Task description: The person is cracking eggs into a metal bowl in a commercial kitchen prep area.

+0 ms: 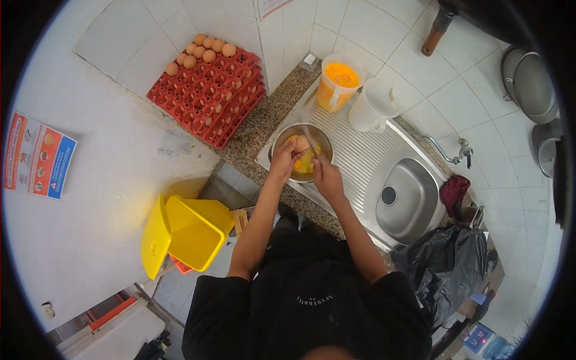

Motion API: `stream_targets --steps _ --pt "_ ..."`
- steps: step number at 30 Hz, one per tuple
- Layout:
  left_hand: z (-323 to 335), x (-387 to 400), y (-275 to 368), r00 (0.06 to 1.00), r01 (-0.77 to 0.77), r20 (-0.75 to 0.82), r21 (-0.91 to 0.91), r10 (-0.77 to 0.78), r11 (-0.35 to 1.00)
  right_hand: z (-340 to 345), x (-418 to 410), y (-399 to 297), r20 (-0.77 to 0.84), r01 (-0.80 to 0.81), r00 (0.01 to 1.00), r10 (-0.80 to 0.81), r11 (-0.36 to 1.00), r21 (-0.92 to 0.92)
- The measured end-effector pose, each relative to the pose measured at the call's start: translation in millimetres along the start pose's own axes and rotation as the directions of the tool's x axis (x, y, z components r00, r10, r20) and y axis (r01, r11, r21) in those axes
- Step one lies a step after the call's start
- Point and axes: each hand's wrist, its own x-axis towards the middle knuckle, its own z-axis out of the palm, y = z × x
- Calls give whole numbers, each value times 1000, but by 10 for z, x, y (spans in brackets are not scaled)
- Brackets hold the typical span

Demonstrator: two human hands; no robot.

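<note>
Over a round metal bowl (329,148), my left hand (284,161) holds a brown egg (300,143) between its fingers. My right hand (326,174) grips a knife (309,137), its blade angled up beside the egg and seeming to touch it. Cracked eggs (304,164) with yellow yolks lie in the bowl below. The bowl stands on the ribbed drainboard (360,157) of a steel sink. Behind it is a plastic jug (340,83) full of orange-yellow yolk, next to a second whitish jug (372,108) whose contents I cannot see.
Stacked red egg trays (202,94) stand on the granite counter (256,130), with several brown eggs at the far end. A yellow bin (198,231) sits open on the floor at left. The sink basin (407,202), a faucet (454,153) and a black plastic bag (445,265) are at right.
</note>
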Motion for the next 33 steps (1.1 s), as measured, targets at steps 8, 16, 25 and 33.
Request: stream_targets --steps 8,16,25,33 --pt "51 -73 -86 999 25 38 145 -31 989 -48 201 131 -69 -47 995 68 959 279" --pt "5 71 33 955 -284 256 625 153 727 6 473 518 73 97 988 -137 911 401" --pt "277 -14 248 610 -721 622 693 491 18 -229 628 196 -27 218 975 -221 922 319" --pt "-300 -562 293 906 -397 110 553 408 733 -144 474 504 223 -296 954 201 750 591"
